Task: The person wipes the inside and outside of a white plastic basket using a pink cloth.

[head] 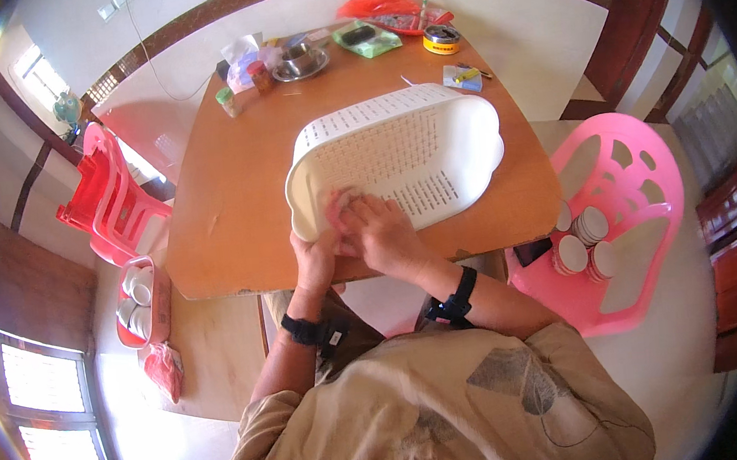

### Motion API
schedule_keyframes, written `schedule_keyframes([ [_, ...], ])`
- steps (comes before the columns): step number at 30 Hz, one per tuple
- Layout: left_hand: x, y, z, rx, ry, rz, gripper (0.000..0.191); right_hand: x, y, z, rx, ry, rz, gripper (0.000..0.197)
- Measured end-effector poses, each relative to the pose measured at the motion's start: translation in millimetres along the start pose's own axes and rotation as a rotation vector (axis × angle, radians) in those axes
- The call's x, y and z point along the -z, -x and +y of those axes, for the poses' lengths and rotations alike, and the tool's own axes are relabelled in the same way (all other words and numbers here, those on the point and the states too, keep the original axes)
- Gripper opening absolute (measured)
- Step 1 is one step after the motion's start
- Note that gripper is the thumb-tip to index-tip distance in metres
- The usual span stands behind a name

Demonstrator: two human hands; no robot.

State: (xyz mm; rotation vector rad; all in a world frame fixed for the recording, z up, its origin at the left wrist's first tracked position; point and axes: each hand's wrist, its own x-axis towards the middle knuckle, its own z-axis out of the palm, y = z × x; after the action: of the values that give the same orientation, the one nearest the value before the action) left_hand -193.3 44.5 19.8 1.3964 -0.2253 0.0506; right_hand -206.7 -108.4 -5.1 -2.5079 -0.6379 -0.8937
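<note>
A white perforated plastic basket point(466, 149) lies tilted on its side on the wooden table point(226, 177), its opening facing me. My left hand point(315, 254) grips the basket's rim at the lower left corner. In my right hand point(385, 232) is a crumpled reddish cloth point(341, 216), pressed near the inside of that same corner; the cloth and fingers are slightly blurred. Both wrists wear black straps.
Jars, a metal bowl point(297, 59), bags and a round tin point(441, 39) stand at the table's far side. A pink chair point(662, 204) at right holds stacked cups and a phone. At left, a pink container point(164, 300) holds white cups.
</note>
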Motion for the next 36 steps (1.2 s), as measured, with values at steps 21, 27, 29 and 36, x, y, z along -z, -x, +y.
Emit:
schedule_keyframes([
  [21,-7.5,-9.3,-3.5,0.020,0.055,0.216,0.052,7.6,-6.0,-1.6,-0.068,-0.093,-0.033,0.044],
  [27,19.5,-14.3,-36.7,0.056,0.018,0.225,0.056,3.9,-7.9,0.6,-0.082,-0.071,-0.052,0.038],
  [29,18.6,-13.0,-33.7,0.059,0.019,0.206,0.057,3.2,-7.6,0.2,-0.071,-0.052,-0.034,0.034],
  [36,-1.3,-14.7,-14.0,0.016,0.053,0.204,0.046,3.2,-8.0,0.5,-0.085,-0.071,-0.059,0.033],
])
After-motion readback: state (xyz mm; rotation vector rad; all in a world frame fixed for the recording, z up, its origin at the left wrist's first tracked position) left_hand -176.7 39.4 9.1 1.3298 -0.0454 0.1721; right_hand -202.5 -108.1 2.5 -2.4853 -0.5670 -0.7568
